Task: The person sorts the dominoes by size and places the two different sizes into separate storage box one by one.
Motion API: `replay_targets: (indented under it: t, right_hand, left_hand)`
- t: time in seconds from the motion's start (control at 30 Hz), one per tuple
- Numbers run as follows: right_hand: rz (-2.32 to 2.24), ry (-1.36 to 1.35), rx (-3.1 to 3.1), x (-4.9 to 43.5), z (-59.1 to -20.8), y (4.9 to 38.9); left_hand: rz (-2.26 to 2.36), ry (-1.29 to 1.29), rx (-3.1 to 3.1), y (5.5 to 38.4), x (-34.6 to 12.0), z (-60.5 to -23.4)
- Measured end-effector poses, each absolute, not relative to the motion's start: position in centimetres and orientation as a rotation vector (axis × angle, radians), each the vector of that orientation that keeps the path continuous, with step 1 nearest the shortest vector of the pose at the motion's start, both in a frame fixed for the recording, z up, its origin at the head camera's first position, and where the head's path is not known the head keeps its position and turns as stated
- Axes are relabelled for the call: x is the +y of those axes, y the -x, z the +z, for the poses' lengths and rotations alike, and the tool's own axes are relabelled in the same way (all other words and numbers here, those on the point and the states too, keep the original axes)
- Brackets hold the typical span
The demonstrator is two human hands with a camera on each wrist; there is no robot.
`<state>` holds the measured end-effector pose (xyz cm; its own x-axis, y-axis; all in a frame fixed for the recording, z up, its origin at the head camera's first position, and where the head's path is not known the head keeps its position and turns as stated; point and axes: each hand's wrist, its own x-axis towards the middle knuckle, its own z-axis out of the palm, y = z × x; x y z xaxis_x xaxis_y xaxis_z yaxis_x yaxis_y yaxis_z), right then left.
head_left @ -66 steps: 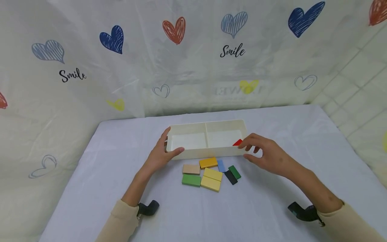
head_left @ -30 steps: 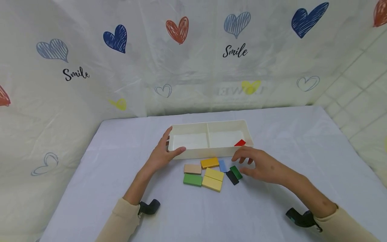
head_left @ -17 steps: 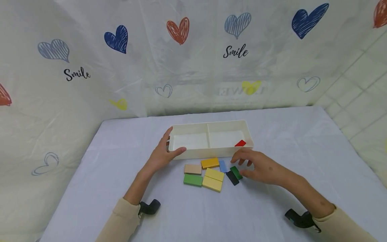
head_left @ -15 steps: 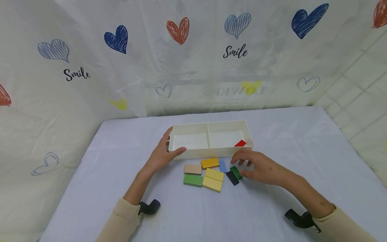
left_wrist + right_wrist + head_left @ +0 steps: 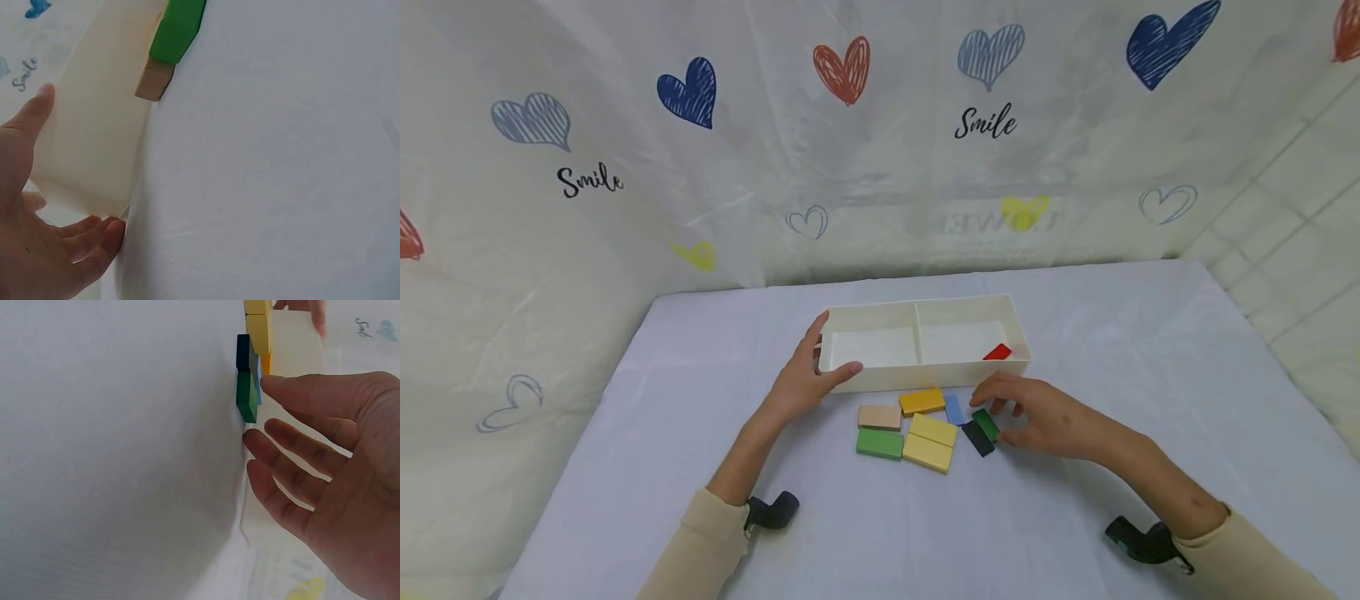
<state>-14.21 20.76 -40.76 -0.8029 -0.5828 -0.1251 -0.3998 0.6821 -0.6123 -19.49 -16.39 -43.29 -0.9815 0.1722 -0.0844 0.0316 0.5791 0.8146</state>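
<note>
A white two-compartment tray (image 5: 880, 379) stands on the table, with a red block (image 5: 997, 352) in the front right corner of its right compartment. My left hand (image 5: 797, 379) holds the tray's left end, thumb at the front rim and fingers at the side. My right hand (image 5: 1048, 417) hovers with fingers spread around the dark green block (image 5: 985, 424); in the right wrist view a gap shows between that hand's fingers and the block. A black block (image 5: 977, 438) lies against the dark green one. Beside them is a light blue block (image 5: 953, 410).
In front of the tray lie an orange block (image 5: 922, 402), a tan block (image 5: 879, 417), a light green block (image 5: 879, 443) and two yellow blocks (image 5: 928, 452). A white cloth (image 5: 880, 533) covers the table. Behind it hangs a sheet (image 5: 880, 158) printed with hearts.
My right hand has moved from the tray's front right corner, by the red block, leftward and toward me, to the dark green block. My left hand stays on the tray.
</note>
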Motion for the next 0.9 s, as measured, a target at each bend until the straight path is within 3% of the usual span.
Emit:
replay_targets:
  t: [0.9]
  right_hand:
    - [-0.746,0.807,2.605,20.43,-41.32,14.12]
  left_hand:
    - [1.375,-0.173,2.646,19.48,-16.53,-43.55]
